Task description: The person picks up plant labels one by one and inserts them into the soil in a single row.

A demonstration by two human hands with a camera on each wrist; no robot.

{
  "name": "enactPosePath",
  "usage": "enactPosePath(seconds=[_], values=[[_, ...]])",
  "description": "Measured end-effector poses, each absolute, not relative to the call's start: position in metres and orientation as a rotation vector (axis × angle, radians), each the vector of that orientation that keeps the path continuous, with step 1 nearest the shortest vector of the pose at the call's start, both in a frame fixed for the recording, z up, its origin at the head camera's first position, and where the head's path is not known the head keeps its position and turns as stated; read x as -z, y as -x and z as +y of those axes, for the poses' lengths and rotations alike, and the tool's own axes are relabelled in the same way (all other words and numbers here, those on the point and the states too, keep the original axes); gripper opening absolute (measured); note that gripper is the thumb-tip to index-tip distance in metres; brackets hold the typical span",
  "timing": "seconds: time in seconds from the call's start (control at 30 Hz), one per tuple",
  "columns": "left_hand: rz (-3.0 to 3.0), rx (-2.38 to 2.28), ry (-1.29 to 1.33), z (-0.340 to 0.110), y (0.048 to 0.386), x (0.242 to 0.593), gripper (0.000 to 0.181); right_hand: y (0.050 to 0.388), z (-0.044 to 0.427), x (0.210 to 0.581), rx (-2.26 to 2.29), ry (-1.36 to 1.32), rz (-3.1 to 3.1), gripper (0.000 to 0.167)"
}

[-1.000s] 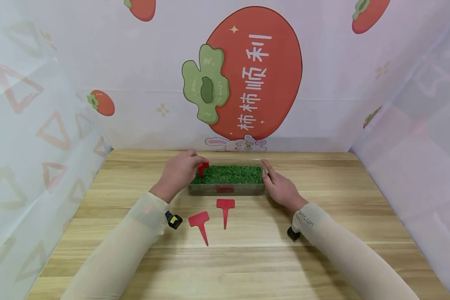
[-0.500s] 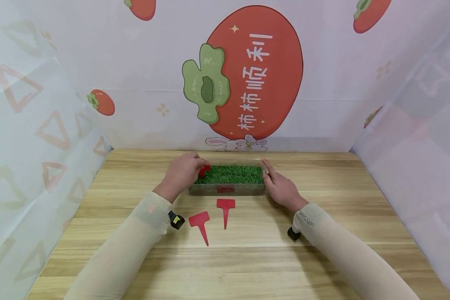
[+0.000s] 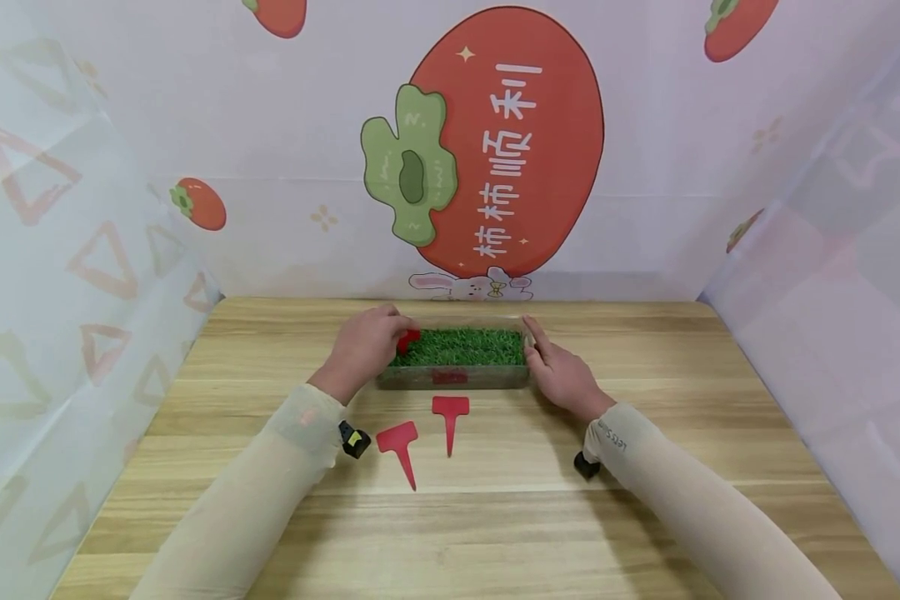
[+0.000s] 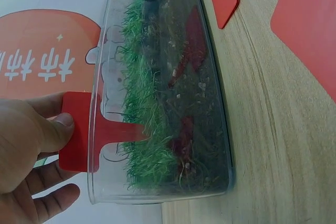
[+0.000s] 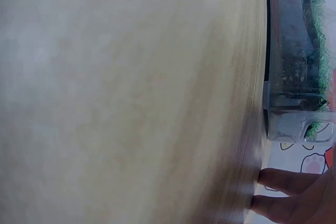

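Observation:
A clear box (image 3: 453, 380) with green grass (image 3: 468, 346) in it sits near the table's back edge. At its left end my left hand (image 3: 363, 346) pinches the head of a red T-shaped plant label (image 4: 76, 129) between thumb and fingers. The label stands upright inside the wall, its stem running down into the grass; the tip is hidden. My right hand (image 3: 562, 375) rests against the box's right end, index finger straight along it and thumb touching. Two of its fingers (image 5: 283, 182) reach down beside the end wall in the right wrist view.
Two more red plant labels lie on the wooden table (image 3: 495, 533) in front of the box: one near label (image 3: 450, 407) pointing straight toward me and another label (image 3: 397, 437), slightly tilted. A printed cloth wall (image 3: 285, 150) rises behind the table, with cloth at both sides.
My left hand has shifted slightly right and the red label has sunk lower into the grass, its stem less visible. The right hand stays at the box's end.

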State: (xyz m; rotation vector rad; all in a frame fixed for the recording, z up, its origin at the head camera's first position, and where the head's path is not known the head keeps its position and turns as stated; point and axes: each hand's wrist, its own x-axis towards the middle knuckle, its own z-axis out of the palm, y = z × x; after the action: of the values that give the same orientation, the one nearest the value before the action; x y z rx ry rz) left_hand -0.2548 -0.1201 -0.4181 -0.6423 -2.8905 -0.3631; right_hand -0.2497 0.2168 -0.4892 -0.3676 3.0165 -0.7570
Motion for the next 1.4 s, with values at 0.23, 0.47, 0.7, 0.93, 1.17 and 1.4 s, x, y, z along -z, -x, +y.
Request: enactPosePath(seconds=[0.23,0.47,0.7,0.93,1.17,1.4], values=[[-2.883,0.370,0.662,-0.1208,0.2558,0.4196,0.027,0.2488,0.2158,0.4896,0.761,0.359,3.023,0.057],[-2.856,0.372,0.683,-0.1230,0.2547,0.4198,0.025,0.2471,0.2150,0.4895,0.761,0.349,3.029,0.057],[-2.855,0.362,0.696,-0.1242,0.2542,0.4210,0.026,0.2452,0.2131,0.4911,0.771,0.338,3.030,0.057],[-2.860,0.393,0.691,-0.1246,0.2532,0.4218,0.026,0.2436,0.2123,0.4918,0.772,0.327,3.032,0.056],[-2.860,0.381,0.671,-0.1263,0.2554,0.4251,0.024,0.2422,0.2109,0.4916,0.777,0.330,3.037,0.057],[-2.868,0.356,0.659,-0.1261,0.2560,0.4258,0.022,0.2412,0.2096,0.4906,0.777,0.330,3.044,0.058]])
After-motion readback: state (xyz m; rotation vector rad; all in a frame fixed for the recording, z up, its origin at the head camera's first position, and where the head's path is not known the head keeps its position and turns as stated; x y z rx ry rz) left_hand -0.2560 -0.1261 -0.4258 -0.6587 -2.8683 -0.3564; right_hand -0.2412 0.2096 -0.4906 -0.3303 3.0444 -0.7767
